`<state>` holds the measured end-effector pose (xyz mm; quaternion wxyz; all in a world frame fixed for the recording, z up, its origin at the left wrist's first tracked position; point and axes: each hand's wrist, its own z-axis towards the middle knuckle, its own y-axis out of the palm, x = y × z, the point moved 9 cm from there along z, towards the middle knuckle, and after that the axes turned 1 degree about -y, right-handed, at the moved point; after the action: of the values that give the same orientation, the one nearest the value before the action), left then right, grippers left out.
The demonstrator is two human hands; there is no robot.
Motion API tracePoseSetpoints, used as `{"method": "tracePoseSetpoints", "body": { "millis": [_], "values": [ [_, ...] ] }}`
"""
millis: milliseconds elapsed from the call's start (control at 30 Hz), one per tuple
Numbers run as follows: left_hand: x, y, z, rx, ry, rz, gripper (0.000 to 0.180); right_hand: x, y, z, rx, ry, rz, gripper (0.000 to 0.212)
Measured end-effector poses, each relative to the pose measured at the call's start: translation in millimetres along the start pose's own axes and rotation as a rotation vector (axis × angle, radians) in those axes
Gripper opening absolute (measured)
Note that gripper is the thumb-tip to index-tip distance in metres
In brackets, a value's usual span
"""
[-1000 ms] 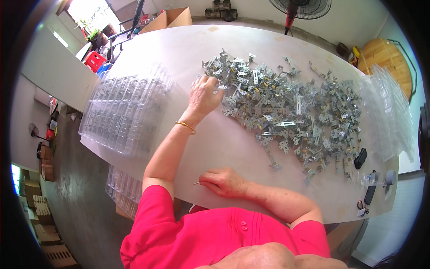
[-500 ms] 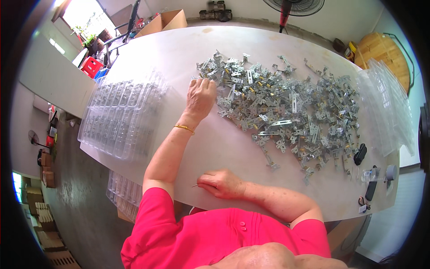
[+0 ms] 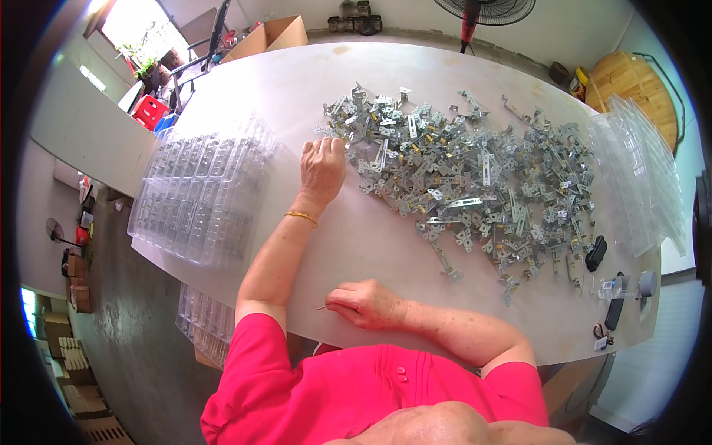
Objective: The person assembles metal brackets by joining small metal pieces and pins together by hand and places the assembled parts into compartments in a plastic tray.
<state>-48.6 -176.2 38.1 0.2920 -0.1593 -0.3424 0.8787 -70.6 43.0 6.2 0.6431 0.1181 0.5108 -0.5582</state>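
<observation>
A large heap of small silvery metal brackets (image 3: 466,201), some with brass-coloured bits, lies spread over the white table (image 3: 326,245). At the heap's left edge is my left hand (image 3: 323,170), its fingers curled down and closed. Whatever they hold, if anything, is hidden under the hand; a few metal parts lie just past the knuckles. My right hand (image 3: 365,304) rests near the table's front edge, closed in a pinch. A thin dark rod (image 3: 322,308) pokes out to the left from its fingertips.
Stacked clear plastic trays (image 3: 200,193) holding metal parts stand at the left. Clear plastic sheets or trays (image 3: 639,178) lean at the right. A black case (image 3: 595,254), a tape roll (image 3: 647,284) and keys (image 3: 602,337) lie at the right edge.
My left hand has drawn back slightly toward me and to the left, away from the heap's edge. My right hand stays in place with the thin rod.
</observation>
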Motion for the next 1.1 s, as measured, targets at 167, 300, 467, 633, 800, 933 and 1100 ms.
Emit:
{"method": "tracePoseSetpoints", "body": {
  "millis": [167, 300, 467, 633, 800, 933, 1100],
  "values": [
    [7, -10, 3, 0.091, 0.002, -0.034, 0.01, 1, 0, -1, 0.004, 0.001, 0.005, 0.008],
    [11, -8, 4, 0.078, 0.029, 0.003, 0.013, 0, -1, 0, 0.015, -0.011, 0.008, 0.008],
    [17, -11, 6, 0.11, 0.087, 0.013, 0.015, 0, -1, 0, 0.006, -0.01, 0.009, 0.008],
    [24, -15, 5, 0.094, 0.162, -0.042, 0.014, 1, 0, -1, 0.007, -0.001, 0.016, 0.008],
    [28, -23, 0, 0.085, 0.191, -0.042, 0.015, 1, 0, -1, 0.012, -0.007, 0.019, 0.008],
    [30, -24, -5, 0.056, 0.215, -0.036, 0.015, 1, 1, -1, 0.007, -0.013, 0.016, 0.008],
    [29, -21, -11, 0.033, 0.218, -0.044, 0.015, 1, 2, -1, 0.005, -0.018, 0.008, 0.008]
  ]
}}
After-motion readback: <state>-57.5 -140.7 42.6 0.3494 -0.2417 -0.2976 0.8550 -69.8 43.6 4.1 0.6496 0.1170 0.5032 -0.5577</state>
